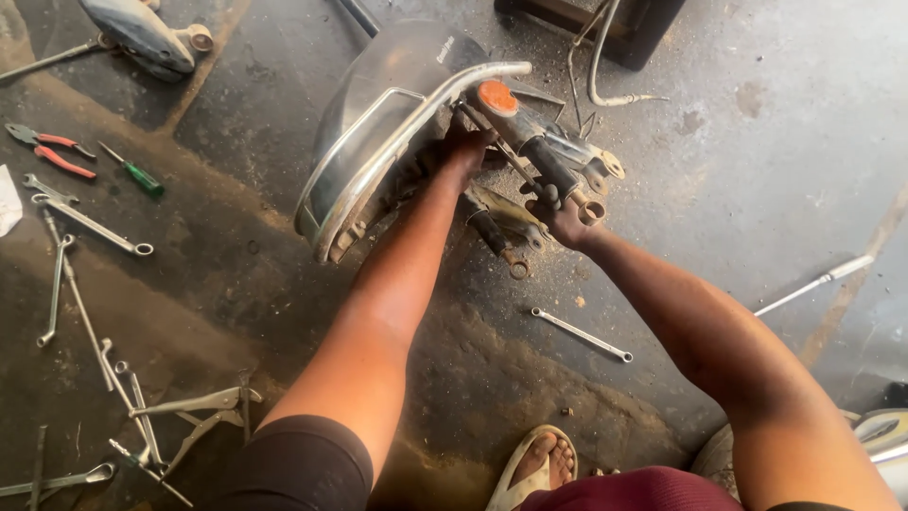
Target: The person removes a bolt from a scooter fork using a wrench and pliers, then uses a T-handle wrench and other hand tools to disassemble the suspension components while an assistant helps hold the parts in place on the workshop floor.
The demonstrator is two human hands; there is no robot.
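1. near the top centre of the frame a scooter front-end assembly lies on the oily concrete floor (738, 170): a dark rounded mudguard (378, 85) with a chrome guard rail (407, 118) along its edge, and beside it a greasy fork and suspension unit (539, 156) with an orange-capped end.
2. the left hand (465, 151) reaches in between the mudguard and the fork unit; its fingers are hidden behind the metal, so i cannot tell whether it grips anything.
3. the right hand (567, 220) is closed around the lower end of the fork unit, just beside a ring-shaped eye.
4. judging by this, the work calls for a firm right-hand hold so the unit cannot twist, while the left feels its way slowly, as it works unseen among sharp edges.
5. grease looks likely to make the grip slip.
6. a combination spanner (582, 334) lies on the floor below the hands; red-handled pliers (49, 149), a green screwdriver (137, 173) and more spanners (90, 222) lie at the left.
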